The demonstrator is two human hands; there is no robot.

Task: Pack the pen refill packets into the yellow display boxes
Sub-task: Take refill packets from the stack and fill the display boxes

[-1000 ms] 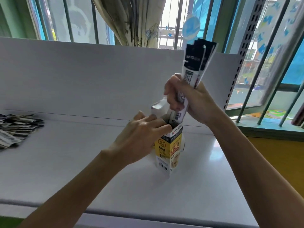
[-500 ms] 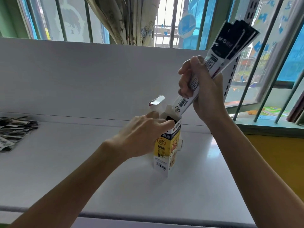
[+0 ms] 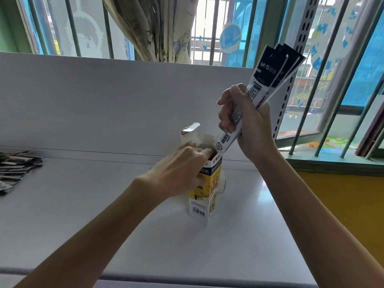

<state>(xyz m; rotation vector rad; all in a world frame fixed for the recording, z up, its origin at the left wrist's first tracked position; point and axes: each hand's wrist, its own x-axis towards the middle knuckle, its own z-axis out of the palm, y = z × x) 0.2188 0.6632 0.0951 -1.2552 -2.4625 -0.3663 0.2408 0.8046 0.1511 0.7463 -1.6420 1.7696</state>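
Observation:
A yellow display box (image 3: pixel 207 190) stands upright on the white shelf (image 3: pixel 83 204), its top flaps open. My left hand (image 3: pixel 180 173) grips the box near its top, with fingertips at the opening. My right hand (image 3: pixel 245 123) grips a bundle of long black-and-white pen refill packets (image 3: pixel 268 77), tilted up to the right. The bundle's lower end sits just above the box's right rim.
A loose pile of more refill packets (image 3: pixel 16 169) lies at the shelf's left edge. A white back panel (image 3: pixel 104 100) rises behind the shelf. To the right are a perforated shelf upright (image 3: pixel 291 84), window bars and a yellow floor.
One second ago the bundle stood nearly upright with its end in the box. My right hand has lifted it and tilted it to the right; its end is now at the rim.

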